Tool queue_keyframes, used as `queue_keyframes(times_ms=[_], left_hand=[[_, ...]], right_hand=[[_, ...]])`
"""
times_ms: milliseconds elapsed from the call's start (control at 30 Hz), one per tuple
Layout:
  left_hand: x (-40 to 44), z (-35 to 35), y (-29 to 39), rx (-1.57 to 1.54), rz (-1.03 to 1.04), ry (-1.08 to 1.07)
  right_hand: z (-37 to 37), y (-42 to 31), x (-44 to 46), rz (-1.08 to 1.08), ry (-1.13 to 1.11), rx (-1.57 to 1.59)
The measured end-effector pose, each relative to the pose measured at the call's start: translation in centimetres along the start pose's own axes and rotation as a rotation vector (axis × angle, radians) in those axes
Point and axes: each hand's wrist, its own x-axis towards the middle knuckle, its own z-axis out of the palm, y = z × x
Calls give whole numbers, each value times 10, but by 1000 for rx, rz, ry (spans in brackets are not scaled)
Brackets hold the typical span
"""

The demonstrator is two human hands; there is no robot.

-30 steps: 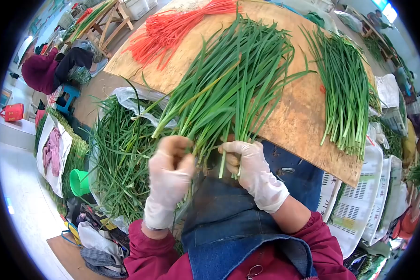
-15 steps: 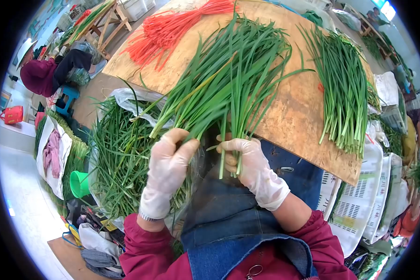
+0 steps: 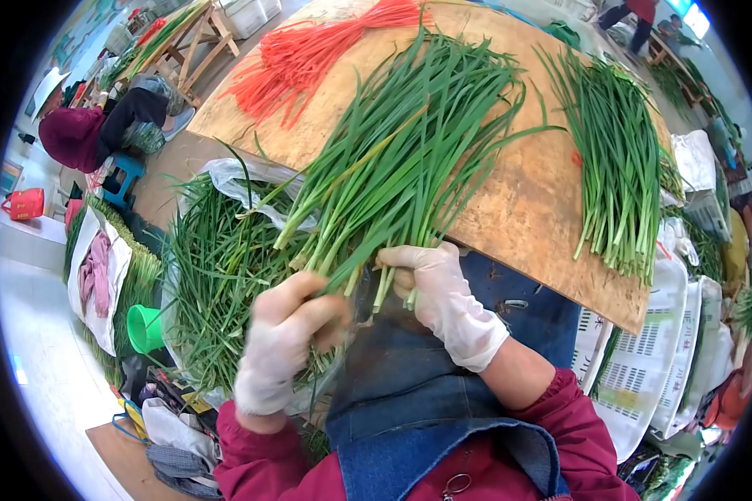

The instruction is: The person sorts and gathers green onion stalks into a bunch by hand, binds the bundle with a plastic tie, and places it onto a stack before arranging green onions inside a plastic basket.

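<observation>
A loose pile of long green stalks (image 3: 418, 134) lies on the wooden board (image 3: 518, 217), its pale ends over the near edge. My right hand (image 3: 434, 284), in a white glove, is closed round several stalk ends at that edge. My left hand (image 3: 288, 334), gloved too, is just below the pile's left ends; its fingers are curled and blurred, and whether they grip anything is unclear. Another bundle of green stalks (image 3: 614, 167) rests on the right of the board. Red strips (image 3: 309, 63) lie at its far left.
Left of the board, a plastic-lined container holds more green leaves (image 3: 221, 284). Beside it are a green cup (image 3: 144, 328) and a blue stool (image 3: 124, 179). A person (image 3: 75, 134) sits at the far left. White crates (image 3: 635, 376) stand at the right.
My left hand has moved down and left, away from the stalk ends it was touching. My right hand has shifted slightly left with its stalks, which now slant more. Another person's legs appear at the top right.
</observation>
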Motion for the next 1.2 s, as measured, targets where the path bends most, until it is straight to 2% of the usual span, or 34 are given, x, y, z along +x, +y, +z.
queue_keyframes(times_ms=[67,133,200,267,300,333,400,467,533,600,667,800,867,933,967,1000,1033,1100,1200], left_hand=[[-28,-21,4,-57,-24,189],[-53,-57,-12,-65,112,434],[-80,-114,-45,-41,137,461],[-99,-166,-92,350,-173,637],[-97,-158,-95,1290,-109,685],[-100,-144,-95,1587,-355,657],[-80,-101,-87,1186,282,737],[-50,-44,-52,836,483,493],[-20,-14,-30,859,684,263],[15,5,-20,977,818,174],[41,19,-17,1146,789,150],[71,13,-33,1335,875,222],[84,-1,-33,1343,918,385],[101,-29,-28,1324,987,640],[102,-44,-23,1307,900,793],[97,-59,-16,1253,729,843],[94,-73,-11,1229,703,951],[76,-87,-4,1173,777,994],[34,-95,-9,1093,674,1150]], right_hand=[[-9,-3,1,14,-61,12],[-16,-8,3,102,-106,-33],[-16,-13,-1,117,-142,-51],[-19,-14,-2,134,-154,-36],[-20,-15,-3,142,-163,-30],[-21,-15,-1,145,-168,-10],[-23,-13,0,152,-166,31],[-21,-15,-2,155,-181,12],[-20,-15,-2,155,-207,41],[-20,-16,-2,157,-206,28],[-20,-18,-2,168,-210,41],[-21,-27,-1,198,-267,102],[-21,-39,-7,207,-315,185],[-27,-49,-13,136,-323,196],[-33,-53,-14,128,-323,200],[-39,-55,-13,118,-324,204],[-44,-55,-13,133,-326,219],[-49,-51,-13,142,-285,178],[-51,-43,-16,133,-214,120]])
